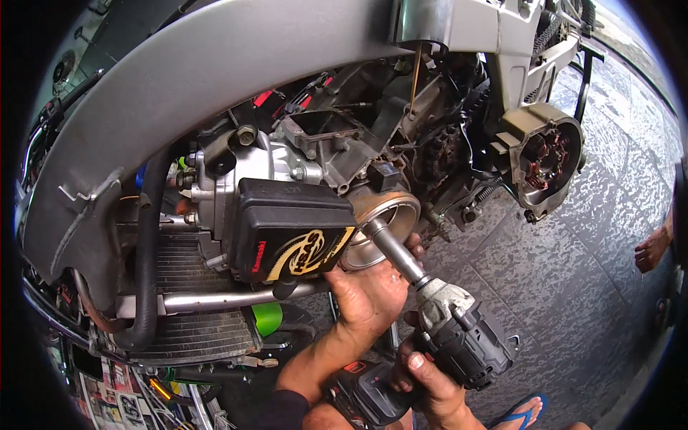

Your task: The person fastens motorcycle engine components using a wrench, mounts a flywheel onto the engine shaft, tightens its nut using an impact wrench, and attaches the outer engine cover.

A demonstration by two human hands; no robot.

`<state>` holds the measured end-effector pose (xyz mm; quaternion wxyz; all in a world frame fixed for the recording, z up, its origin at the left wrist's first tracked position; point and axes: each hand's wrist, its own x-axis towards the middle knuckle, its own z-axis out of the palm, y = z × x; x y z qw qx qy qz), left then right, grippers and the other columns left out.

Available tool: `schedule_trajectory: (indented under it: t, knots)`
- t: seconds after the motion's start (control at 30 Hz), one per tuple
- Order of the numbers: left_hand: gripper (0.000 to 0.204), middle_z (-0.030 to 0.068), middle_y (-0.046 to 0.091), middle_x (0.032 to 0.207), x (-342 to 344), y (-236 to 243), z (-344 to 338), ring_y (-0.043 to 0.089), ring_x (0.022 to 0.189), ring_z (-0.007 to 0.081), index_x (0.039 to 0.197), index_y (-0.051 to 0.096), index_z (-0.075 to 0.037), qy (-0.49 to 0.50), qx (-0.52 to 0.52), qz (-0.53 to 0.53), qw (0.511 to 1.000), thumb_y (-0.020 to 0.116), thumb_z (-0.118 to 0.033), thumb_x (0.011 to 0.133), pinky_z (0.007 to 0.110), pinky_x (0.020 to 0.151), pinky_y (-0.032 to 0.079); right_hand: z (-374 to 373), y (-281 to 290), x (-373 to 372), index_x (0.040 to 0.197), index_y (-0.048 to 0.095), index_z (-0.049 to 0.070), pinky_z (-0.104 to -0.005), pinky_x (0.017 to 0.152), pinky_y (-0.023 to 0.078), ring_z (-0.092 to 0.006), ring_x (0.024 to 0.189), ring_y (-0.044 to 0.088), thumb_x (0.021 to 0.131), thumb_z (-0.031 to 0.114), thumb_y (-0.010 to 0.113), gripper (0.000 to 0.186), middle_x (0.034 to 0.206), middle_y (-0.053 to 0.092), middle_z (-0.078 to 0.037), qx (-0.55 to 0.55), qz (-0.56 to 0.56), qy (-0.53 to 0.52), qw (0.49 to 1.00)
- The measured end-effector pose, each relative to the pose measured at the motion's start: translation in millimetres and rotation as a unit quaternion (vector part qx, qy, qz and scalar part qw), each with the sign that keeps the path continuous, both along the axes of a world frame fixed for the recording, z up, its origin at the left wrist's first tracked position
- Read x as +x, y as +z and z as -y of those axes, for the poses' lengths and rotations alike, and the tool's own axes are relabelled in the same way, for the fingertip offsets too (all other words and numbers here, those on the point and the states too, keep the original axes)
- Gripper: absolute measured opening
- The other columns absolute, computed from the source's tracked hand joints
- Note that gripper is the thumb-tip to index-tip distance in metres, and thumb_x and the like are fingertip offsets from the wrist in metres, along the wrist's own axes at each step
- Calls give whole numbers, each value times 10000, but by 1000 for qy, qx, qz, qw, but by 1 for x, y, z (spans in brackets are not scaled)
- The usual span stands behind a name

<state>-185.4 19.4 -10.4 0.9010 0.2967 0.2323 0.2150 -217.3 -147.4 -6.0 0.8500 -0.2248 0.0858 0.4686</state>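
Note:
My right hand (433,380) is wrapped around the handle of a black cordless impact wrench (469,340) with a grey nose. A long metal socket (398,252) runs from the wrench into the round flywheel (406,209) on the side of a motorcycle engine (272,161). From below, my left hand (373,295) grips the flywheel's rim, thumb on one side and fingers on the other. Its fingertips are partly hidden behind the rim and the socket. The wrench's battery (369,393) points down toward my lap. Whether the socket sits on a nut is hidden.
A black plastic box (294,215) covers part of the engine just left of the flywheel. At the right hangs a stator cover (541,118) with copper windings. A radiator (190,266) lies lower left, beneath the grey frame (215,54). A bare foot (653,247) shows at the far right.

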Motion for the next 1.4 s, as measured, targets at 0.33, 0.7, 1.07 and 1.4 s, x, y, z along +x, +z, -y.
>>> schedule_trajectory:
  t: [0.33,0.7,1.07,1.4]
  knots:
    - [1172,228,569,1215,5,-6,6,572,1047,323,1413,412,-15,-23,-2,18,1000,388,-944,698,455,871,495,3,-4,3,1404,406,26,-266,512,441,-126,583,475,838,141,716,655,858,519,-60,6,19,-9,1000]
    - [1117,196,558,1241,2,2,4,537,1077,309,1411,421,-45,-42,57,-8,997,439,-903,696,423,921,433,7,1,9,1401,415,29,-270,525,435,-127,577,463,847,156,717,644,843,500,-56,36,5,44,998]
    - [1169,205,566,1225,2,-5,0,547,1076,310,1406,430,-12,-44,50,15,998,397,-937,691,428,925,452,3,-7,3,1403,414,28,-271,533,443,-129,581,478,849,161,717,646,871,527,-71,43,11,48,998]
    - [1208,226,564,1242,2,-1,1,562,1100,319,1418,417,-3,-27,53,6,998,359,-966,690,448,957,467,11,-10,6,1410,411,23,-275,542,467,-138,598,527,851,154,716,650,975,586,-124,10,53,77,996]
